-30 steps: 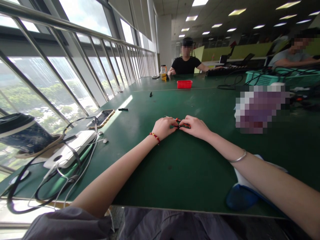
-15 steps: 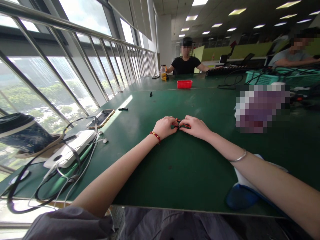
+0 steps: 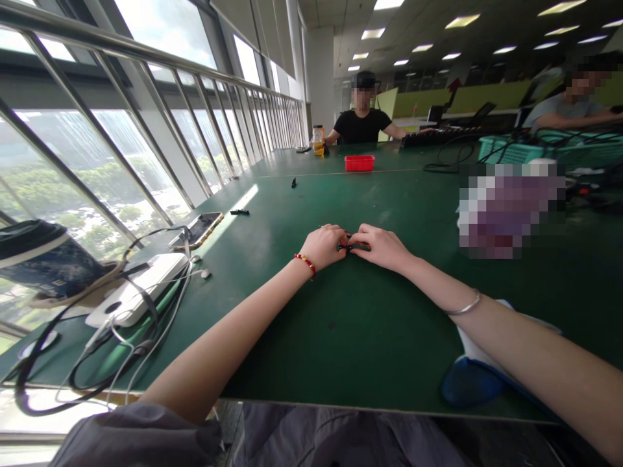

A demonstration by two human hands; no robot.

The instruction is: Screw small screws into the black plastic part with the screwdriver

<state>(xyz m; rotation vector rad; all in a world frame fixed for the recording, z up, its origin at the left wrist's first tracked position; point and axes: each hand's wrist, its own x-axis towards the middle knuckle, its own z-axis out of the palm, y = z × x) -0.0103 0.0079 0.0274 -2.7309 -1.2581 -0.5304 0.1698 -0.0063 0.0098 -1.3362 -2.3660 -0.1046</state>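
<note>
Both my hands meet over the middle of the green table [image 3: 331, 350]. Between them is a small dark piece with red-orange edges [image 3: 348, 247], mostly covered by fingers, so its kind is not clear. My left hand [image 3: 324, 250] has its fingers closed on the left end of this piece. On the right end, my right hand [image 3: 382, 248] pinches with thumb and fingers. Farther off lie two small black pieces, one toward the left [image 3: 239, 212] and another beyond my hands [image 3: 293, 183].
At left are a phone [image 3: 199, 230], a white box [image 3: 139, 288] with tangled cables, and a dark cup [image 3: 41, 259] by the railing. A red bin [image 3: 359, 163] stands toward a person opposite. Rightward are a green basket [image 3: 509, 150] and a blue-edged pad [image 3: 470, 383] under my forearm.
My left hand has shifted slightly right, closer to my right hand. Less of the red-orange edging on the held piece shows now.
</note>
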